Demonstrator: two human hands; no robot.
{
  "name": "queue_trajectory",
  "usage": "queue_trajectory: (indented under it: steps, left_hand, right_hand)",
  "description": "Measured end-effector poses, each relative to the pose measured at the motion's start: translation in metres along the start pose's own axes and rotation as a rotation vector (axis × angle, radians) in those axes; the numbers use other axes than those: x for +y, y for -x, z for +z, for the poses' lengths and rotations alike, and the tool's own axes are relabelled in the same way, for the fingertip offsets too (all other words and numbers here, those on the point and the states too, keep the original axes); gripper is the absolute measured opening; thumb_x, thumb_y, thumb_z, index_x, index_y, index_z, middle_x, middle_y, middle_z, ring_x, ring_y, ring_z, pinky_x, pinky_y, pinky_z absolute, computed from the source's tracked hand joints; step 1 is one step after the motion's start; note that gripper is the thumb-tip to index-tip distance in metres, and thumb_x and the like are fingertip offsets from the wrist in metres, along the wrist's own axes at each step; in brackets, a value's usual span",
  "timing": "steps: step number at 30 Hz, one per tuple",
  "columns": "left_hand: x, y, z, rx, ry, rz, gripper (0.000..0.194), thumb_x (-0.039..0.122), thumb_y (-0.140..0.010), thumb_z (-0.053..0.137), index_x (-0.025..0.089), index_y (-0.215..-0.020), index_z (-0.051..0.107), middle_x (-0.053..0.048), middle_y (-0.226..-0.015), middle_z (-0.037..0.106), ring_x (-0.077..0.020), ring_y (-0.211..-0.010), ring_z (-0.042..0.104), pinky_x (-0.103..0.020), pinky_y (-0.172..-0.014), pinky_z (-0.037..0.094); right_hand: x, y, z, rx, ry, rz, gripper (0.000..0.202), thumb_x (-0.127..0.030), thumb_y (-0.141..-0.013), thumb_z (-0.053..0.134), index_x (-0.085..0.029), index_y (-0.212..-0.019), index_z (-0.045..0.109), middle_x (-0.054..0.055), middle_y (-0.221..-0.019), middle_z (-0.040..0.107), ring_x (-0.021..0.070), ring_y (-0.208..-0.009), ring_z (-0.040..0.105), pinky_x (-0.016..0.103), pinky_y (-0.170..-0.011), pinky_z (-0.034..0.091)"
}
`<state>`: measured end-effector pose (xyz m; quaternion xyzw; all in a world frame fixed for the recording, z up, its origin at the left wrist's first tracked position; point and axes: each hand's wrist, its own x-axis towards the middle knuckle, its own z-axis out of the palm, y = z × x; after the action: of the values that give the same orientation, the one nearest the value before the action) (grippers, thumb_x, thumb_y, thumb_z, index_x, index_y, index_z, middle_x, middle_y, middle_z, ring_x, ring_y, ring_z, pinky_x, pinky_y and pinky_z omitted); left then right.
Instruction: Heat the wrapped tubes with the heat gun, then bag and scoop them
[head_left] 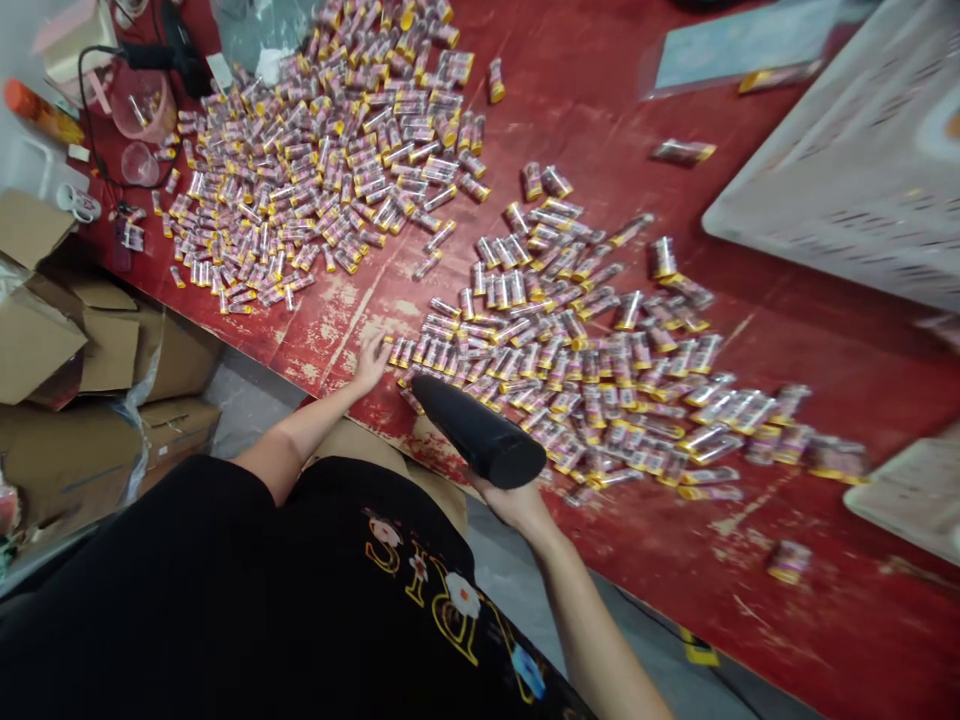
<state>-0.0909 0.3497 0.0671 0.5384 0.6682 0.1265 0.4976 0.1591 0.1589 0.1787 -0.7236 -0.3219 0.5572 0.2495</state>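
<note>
A black hair dryer point(469, 425), or a heat gun of that shape, is in my right hand point(514, 503), its narrow end pointing to the left over the small packs. The hand closes under its rear end, and the handle is mostly hidden. My left hand point(369, 362) rests at the table's near edge, fingers extended against the left end of a row of small packs point(424, 352). These packs are clear-wrapped cylinders with pink labels and yellow ends. They spread in rows and loose heaps point(570, 350) beyond and to the right of the dryer.
A larger pile of similar packs point(300, 170) covers the red table point(570, 90) at the far left. White crates point(847, 160) stand on the right. Cardboard boxes point(82, 440) sit left below the table, and a pink basket point(142, 105) and corded black tool point(184, 50) are at its far-left corner.
</note>
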Motion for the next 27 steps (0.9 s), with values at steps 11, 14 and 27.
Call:
queue_trajectory:
  steps: [11, 14, 27]
  left_hand:
    - [-0.008, -0.017, 0.007, -0.275, -0.341, 0.261, 0.056, 0.047, -0.095, 0.05, 0.028, -0.148, 0.053, -0.008, -0.169, 0.026, -0.0316, -0.16, 0.005, -0.056, -0.126, -0.004]
    - [0.005, -0.059, 0.011, -0.085, -0.323, 0.208, 0.061, 0.044, -0.1, 0.039, 0.021, -0.156, 0.04, -0.009, -0.172, 0.012, -0.0279, -0.16, -0.004, -0.053, -0.126, -0.008]
    - [0.042, -0.055, 0.061, -0.766, -0.517, 0.859, 0.061, 0.058, -0.092, 0.055, 0.031, -0.147, 0.053, -0.004, -0.166, 0.032, -0.0315, -0.159, 0.011, -0.059, -0.127, -0.001]
  right_hand:
    - [-0.025, -0.012, -0.013, 0.053, -0.015, 0.085, 0.05, -0.058, -0.059, 0.076, -0.018, -0.089, 0.07, 0.014, -0.097, 0.073, 0.0332, -0.101, 0.066, 0.056, -0.106, 0.047]
    - [-0.037, -0.014, -0.022, 0.085, -0.03, 0.126, 0.05, -0.06, -0.059, 0.076, -0.018, -0.086, 0.07, 0.014, -0.095, 0.073, 0.0321, -0.094, 0.068, 0.055, -0.103, 0.05]
    - [-0.03, -0.008, -0.072, 0.274, -0.035, 0.188, 0.048, -0.059, -0.061, 0.078, -0.02, -0.088, 0.071, 0.009, -0.093, 0.074, 0.0292, -0.086, 0.069, 0.052, -0.099, 0.054]
